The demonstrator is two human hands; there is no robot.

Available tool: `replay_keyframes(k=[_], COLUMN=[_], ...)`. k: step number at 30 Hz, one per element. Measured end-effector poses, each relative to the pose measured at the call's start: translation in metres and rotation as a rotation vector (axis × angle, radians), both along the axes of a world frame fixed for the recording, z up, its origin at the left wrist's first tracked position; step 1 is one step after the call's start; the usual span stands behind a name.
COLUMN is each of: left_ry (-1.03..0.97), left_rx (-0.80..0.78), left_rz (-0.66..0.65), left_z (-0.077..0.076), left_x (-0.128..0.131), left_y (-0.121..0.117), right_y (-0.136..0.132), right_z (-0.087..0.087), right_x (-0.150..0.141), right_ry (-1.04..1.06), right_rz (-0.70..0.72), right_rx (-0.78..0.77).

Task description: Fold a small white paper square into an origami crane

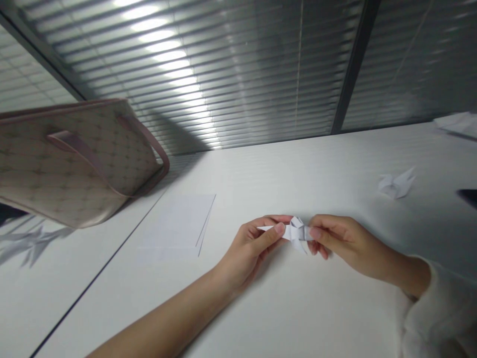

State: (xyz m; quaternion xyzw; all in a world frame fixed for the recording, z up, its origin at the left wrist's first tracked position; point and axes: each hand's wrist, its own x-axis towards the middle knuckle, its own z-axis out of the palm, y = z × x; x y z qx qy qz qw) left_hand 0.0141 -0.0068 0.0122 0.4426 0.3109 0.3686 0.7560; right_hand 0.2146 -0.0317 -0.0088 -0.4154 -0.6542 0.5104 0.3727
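Note:
A small folded white paper figure point(297, 232) is held just above the white table, between my two hands. Its left side, with a thin pointed tip sticking out, is pinched by the thumb and fingers of my left hand point(249, 244). My right hand point(346, 243) grips the opposite end between thumb and curled fingers. In the middle the paper has a raised, overlapping fold, and a narrow flap hangs down toward me. The parts under my fingertips are hidden.
Flat sheets of white paper point(179, 221) lie on the table point(290, 308) to the left. A patterned handbag point(78, 159) stands behind them. Another folded paper piece point(397, 184) rests at the right, and a spiky folded paper point(35, 243) at far left. Window blinds point(253, 74) border the back.

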Motion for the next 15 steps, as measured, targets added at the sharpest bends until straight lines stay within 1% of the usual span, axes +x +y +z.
replay_keyframes(k=[4,6,12,15], left_ry=[-0.006,-0.010,-0.063,-0.057], left_rx=[0.015,-0.006,-0.185,-0.223], left_rz=[-0.007,-0.004,0.005,0.016], left_z=[0.0005,0.0005,-0.0005,-0.0010], left_x=[-0.0009,-0.0005,0.0023,0.0025], left_y=[-0.0002,-0.0006,0.0001,0.0011], right_y=[-0.0006,-0.0007,-0.0009,-0.0014], right_z=[0.0013,0.0011,-0.0006,0.0005], right_x=[-0.0002,-0.0006,-0.0027,-0.0034], right_ry=[0.006,0.008,0.037,0.047], right_rz=[-0.001,0.005,-0.006,-0.013], right_rx=[0.012,0.013,0.005,0.003])
